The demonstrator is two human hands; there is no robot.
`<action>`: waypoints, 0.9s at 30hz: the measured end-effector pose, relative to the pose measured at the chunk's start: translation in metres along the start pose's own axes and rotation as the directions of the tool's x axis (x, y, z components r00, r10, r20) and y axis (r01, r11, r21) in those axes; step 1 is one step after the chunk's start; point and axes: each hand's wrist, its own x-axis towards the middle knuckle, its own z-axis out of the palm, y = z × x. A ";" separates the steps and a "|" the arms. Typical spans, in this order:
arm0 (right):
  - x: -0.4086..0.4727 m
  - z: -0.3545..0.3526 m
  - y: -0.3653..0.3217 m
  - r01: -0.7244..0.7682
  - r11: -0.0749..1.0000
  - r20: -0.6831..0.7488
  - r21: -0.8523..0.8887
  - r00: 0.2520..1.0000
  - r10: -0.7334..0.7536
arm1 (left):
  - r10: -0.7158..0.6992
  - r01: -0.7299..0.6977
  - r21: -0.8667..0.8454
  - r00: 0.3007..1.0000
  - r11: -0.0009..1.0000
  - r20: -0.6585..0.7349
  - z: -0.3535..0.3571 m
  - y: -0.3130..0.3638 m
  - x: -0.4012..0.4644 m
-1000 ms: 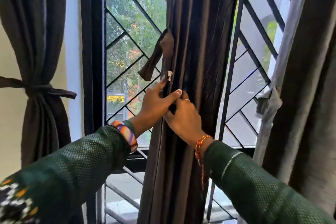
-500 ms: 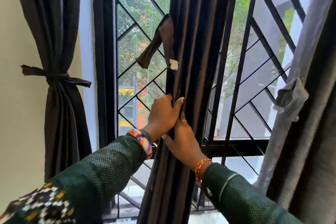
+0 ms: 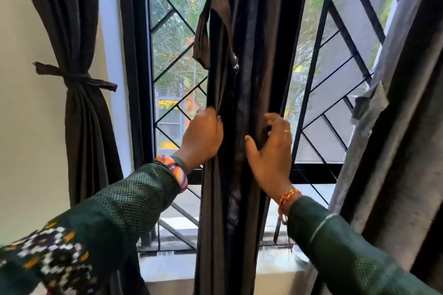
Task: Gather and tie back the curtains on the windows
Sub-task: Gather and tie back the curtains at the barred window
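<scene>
Head view, left hand (image 3: 203, 137) gripping middle curtain (image 3: 249, 55), right hand (image 3: 271, 151) cupping its other edge

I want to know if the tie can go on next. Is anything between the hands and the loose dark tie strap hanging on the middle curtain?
Nothing visible. The dark fabric tie strap hangs free above the left hand and right hand, which both grip the dark brown middle curtain.
</scene>
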 end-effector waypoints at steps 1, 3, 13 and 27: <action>0.007 -0.001 0.004 -0.101 0.995 0.027 0.009 0.995 0.101 | 0.001 -0.001 -0.009 1.000 1.000 -0.005 -0.001 0.003 -0.003; 0.017 -0.002 0.011 -0.262 0.965 0.138 0.019 0.957 0.257 | -0.004 0.004 -0.026 1.000 1.000 -0.009 -0.002 0.011 -0.008; -0.044 -0.016 -0.003 -0.120 0.980 0.538 -0.158 0.822 0.188 | -0.022 0.026 -0.143 0.999 0.989 0.026 0.007 0.053 -0.025; 0.011 -0.068 0.021 -0.148 0.980 0.080 -0.136 0.984 0.160 | -0.096 0.094 -0.023 0.993 0.995 -0.068 -0.005 0.062 -0.038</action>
